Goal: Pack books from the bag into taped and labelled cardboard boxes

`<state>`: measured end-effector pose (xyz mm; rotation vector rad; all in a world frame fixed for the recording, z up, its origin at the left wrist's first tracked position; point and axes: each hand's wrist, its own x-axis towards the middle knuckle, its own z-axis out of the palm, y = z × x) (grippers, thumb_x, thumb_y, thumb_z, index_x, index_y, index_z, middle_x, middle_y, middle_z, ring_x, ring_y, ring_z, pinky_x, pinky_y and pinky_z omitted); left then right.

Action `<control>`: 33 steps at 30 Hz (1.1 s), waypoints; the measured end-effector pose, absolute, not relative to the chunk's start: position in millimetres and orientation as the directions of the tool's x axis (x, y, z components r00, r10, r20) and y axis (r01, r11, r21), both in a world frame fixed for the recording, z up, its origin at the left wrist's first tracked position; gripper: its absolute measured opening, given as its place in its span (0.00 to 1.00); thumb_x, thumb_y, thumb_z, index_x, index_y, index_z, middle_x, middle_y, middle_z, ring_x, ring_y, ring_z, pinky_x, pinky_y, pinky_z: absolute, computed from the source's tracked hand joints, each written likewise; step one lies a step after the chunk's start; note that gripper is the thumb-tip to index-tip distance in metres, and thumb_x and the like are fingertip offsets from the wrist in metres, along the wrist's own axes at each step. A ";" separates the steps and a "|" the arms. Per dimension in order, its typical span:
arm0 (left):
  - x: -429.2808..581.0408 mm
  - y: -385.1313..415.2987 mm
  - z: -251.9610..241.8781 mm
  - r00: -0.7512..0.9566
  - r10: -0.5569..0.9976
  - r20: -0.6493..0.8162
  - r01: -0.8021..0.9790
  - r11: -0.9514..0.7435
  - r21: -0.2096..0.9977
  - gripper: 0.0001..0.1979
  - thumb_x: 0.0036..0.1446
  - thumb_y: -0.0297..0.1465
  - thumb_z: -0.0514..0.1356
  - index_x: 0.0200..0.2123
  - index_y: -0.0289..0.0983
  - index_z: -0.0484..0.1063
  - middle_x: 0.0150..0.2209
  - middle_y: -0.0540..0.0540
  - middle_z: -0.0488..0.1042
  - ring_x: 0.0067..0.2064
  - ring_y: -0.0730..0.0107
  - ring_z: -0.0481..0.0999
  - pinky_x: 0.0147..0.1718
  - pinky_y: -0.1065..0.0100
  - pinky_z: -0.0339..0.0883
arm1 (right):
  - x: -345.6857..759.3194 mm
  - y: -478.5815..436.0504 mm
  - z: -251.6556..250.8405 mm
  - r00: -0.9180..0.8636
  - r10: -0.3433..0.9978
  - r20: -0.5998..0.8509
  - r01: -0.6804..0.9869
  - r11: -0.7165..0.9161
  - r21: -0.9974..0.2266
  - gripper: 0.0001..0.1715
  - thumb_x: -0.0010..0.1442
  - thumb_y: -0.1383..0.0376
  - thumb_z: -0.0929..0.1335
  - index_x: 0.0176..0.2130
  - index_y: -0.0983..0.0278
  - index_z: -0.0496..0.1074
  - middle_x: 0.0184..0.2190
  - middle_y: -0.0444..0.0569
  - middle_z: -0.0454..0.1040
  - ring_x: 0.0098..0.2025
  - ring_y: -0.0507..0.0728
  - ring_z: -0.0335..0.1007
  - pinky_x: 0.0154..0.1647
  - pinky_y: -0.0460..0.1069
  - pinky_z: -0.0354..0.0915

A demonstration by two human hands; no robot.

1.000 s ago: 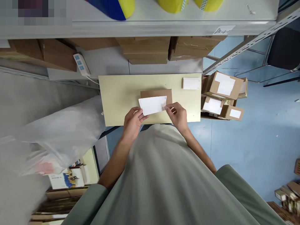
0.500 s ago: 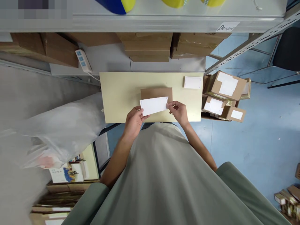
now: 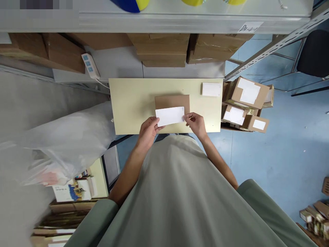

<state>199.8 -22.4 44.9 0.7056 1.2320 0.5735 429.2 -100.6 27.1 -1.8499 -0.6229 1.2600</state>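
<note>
You have a white label (image 3: 169,116) held between your two hands, in front of your body and over the pale yellow table (image 3: 133,106). Your left hand (image 3: 148,132) grips its lower left corner, the thumb lying on the upper face and the other fingers reaching underneath. Your right hand (image 3: 196,124) pinches the lower right corner, thumb and forefinger brought together at the edge, the remaining fingers curled in behind them. The label is tilted slightly, its right end a little farther from you than its left.

Beyond it, a brown cardboard box (image 3: 172,100) lies on the table, its near part hidden behind the label; you cannot tell from this angle whether the two touch. A stack of white labels (image 3: 211,89) sits near the far right corner of the table.

Just past the table's far left corner, a white power strip (image 3: 90,66) rests on the lower shelf (image 3: 118,67), with large cartons (image 3: 161,51) farther back. To your right, a pile of taped parcels (image 3: 248,91) bearing white labels stands close beside the table. On your left, a bulging translucent plastic bag (image 3: 74,132) reaches almost to the table's edge.
</note>
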 end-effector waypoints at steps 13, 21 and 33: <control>196.8 -25.3 -21.0 0.215 0.786 -0.580 0.114 0.570 0.814 0.26 0.52 0.53 0.77 0.40 0.42 0.75 0.46 0.45 0.83 0.54 0.59 0.82 0.55 0.57 0.78 | 424.7 -112.8 9.6 0.427 0.779 -0.459 0.073 -0.536 -0.841 0.20 0.62 0.45 0.73 0.34 0.58 0.75 0.32 0.45 0.79 0.31 0.56 0.76 0.39 0.52 0.74; 209.5 11.4 -62.1 0.161 0.822 -0.546 0.281 0.492 0.824 0.19 0.58 0.46 0.75 0.39 0.38 0.78 0.42 0.41 0.84 0.47 0.57 0.83 0.46 0.61 0.79 | 439.5 -86.0 -25.7 0.417 0.774 -0.476 0.164 -0.579 -0.799 0.28 0.69 0.40 0.73 0.33 0.59 0.73 0.31 0.46 0.80 0.32 0.57 0.79 0.38 0.50 0.72; 223.0 35.3 -106.3 0.094 0.878 -0.470 0.485 0.372 0.792 0.12 0.65 0.41 0.68 0.39 0.38 0.80 0.38 0.43 0.84 0.44 0.59 0.82 0.46 0.63 0.76 | 440.8 -55.3 -67.9 0.477 0.742 -0.471 0.463 -0.668 -0.583 0.16 0.78 0.54 0.69 0.45 0.62 0.81 0.44 0.57 0.87 0.49 0.65 0.84 0.53 0.54 0.74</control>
